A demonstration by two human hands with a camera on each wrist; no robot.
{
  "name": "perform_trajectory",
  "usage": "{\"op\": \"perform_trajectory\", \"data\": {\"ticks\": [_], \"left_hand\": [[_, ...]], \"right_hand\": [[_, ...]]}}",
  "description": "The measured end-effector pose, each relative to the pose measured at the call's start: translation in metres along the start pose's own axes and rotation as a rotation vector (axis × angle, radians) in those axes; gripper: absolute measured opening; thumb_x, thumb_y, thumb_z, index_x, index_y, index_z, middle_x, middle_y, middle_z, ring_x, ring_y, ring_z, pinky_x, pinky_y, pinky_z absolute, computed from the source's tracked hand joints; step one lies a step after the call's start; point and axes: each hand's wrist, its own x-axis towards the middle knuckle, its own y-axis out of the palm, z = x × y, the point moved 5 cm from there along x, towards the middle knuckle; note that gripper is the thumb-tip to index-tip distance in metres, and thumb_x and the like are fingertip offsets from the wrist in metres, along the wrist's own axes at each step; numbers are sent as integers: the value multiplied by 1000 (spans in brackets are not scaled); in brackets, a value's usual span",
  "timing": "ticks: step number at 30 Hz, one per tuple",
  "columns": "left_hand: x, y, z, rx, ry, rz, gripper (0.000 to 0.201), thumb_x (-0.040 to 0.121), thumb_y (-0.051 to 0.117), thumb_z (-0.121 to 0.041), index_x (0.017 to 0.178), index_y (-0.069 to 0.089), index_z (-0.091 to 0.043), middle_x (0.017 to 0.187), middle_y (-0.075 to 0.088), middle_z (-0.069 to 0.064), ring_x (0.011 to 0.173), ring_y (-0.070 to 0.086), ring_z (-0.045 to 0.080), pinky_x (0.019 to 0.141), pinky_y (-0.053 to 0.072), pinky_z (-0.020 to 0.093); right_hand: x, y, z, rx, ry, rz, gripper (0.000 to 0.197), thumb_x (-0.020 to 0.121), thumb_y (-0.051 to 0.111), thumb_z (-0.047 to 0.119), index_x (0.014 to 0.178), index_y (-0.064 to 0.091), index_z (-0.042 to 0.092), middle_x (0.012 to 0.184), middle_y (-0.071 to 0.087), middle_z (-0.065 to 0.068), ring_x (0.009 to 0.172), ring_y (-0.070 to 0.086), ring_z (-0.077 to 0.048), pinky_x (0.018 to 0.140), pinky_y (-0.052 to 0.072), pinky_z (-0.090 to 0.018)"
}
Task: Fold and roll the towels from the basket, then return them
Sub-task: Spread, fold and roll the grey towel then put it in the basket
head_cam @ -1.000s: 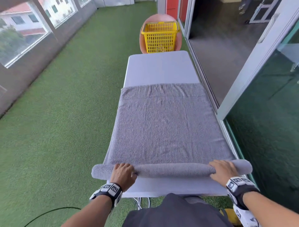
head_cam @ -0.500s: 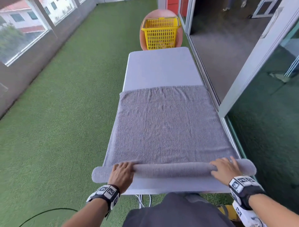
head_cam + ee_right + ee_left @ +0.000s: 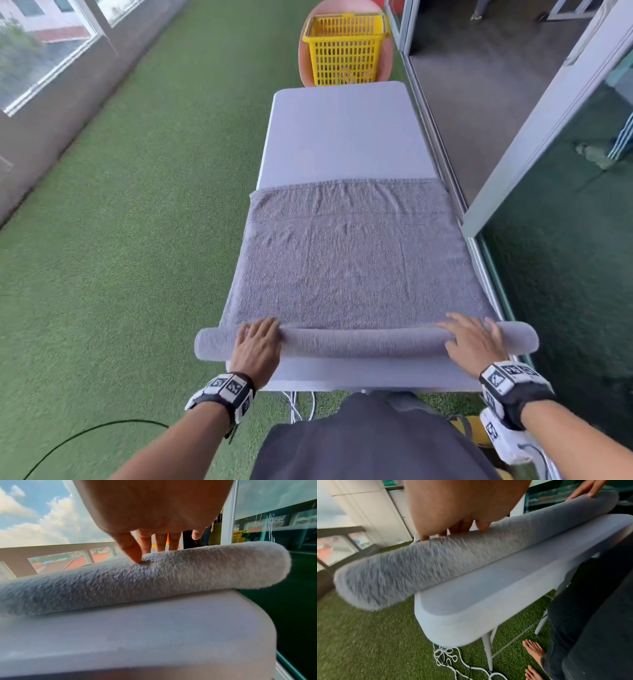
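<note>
A grey towel (image 3: 349,260) lies flat along the white table (image 3: 342,137), and its near end is wound into a roll (image 3: 363,342) across the table's width. My left hand (image 3: 258,342) rests on top of the roll near its left end, fingers stretched forward over it. My right hand (image 3: 474,337) presses on the roll near its right end, fingers spread and fairly straight. In the left wrist view the roll (image 3: 436,561) overhangs the table edge. In the right wrist view my fingertips (image 3: 137,557) dent the roll (image 3: 154,574). The yellow basket (image 3: 346,48) stands beyond the table's far end.
Green artificial turf (image 3: 120,240) covers the floor to the left. Glass sliding doors and their frame (image 3: 534,130) run close along the table's right side. White cords (image 3: 450,660) lie under the table by my bare feet (image 3: 534,653). A black cable (image 3: 85,435) lies on the turf at lower left.
Both hands have pushed the roll forward along the table. It is slightly thicker and the flat stretch of towel is shorter. My fingers have gone from curled over the roll to stretched out.
</note>
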Motion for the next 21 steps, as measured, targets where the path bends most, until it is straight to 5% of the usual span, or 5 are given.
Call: {"op": "perform_trajectory", "data": {"ticks": [3,7,11,17,21], "left_hand": [[-3,12,2,13,-32,85,69,94,7,-59,149,4,-18,151,-1,-4,145,0,17,116,-12,39],[-21,27,0,92,42,92,64,70,76,-42,128,58,-20,128,61,-2,121,56,19,116,18,46],[-14,7,-2,35,55,16,41,84,30,-46,94,64,-25,92,66,-9,86,58,11,98,44,47],[2,5,4,-8,-22,97,74,90,0,-58,151,12,-19,151,8,-4,145,10,18,118,-3,41],[-17,21,-2,60,77,117,61,72,75,-41,126,59,-19,123,64,1,114,60,22,108,33,51]], "right_hand": [[-3,5,4,102,-17,-4,57,96,36,53,149,21,39,156,17,19,145,16,-8,116,-3,-46],[-26,31,4,-18,-27,64,68,84,60,46,144,29,38,151,31,19,140,26,-7,119,3,-44],[-14,17,2,-43,-13,72,47,80,58,38,126,49,41,132,52,20,122,45,-8,112,18,-40],[-1,9,-2,96,-15,14,60,96,33,55,150,15,36,156,14,19,146,12,-9,116,-4,-46],[-25,26,-1,-27,-19,67,66,86,57,41,144,27,37,150,31,17,141,23,-8,118,3,-44]]}}
